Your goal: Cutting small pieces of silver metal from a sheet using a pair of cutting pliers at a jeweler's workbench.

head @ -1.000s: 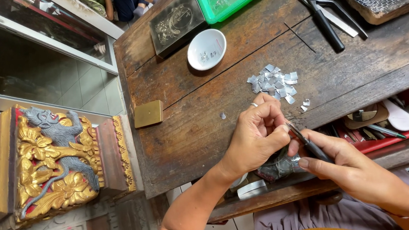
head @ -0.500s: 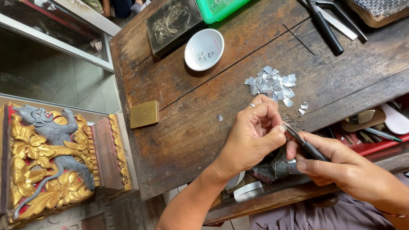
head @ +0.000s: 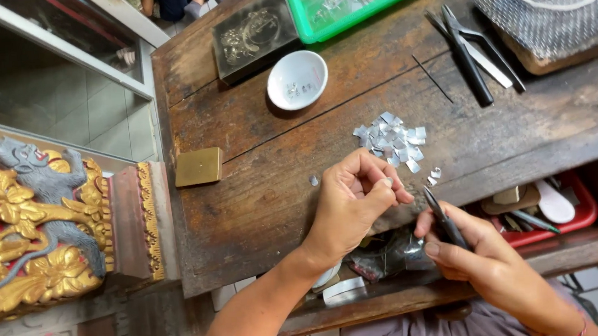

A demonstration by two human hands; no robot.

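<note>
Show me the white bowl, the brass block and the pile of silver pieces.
white bowl (head: 297, 80), head view, inside bottom.
brass block (head: 199, 166), head view, top face.
pile of silver pieces (head: 391, 139), head view, middle of heap.

Head camera looks steeply down, close above the wooden workbench (head: 258, 192).

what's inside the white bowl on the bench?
The white bowl holds a few tiny silvery bits near its middle; the rest of its bottom is bare. They are too small to identify. Nothing covers the bowl, and neither hand is near it.
</note>
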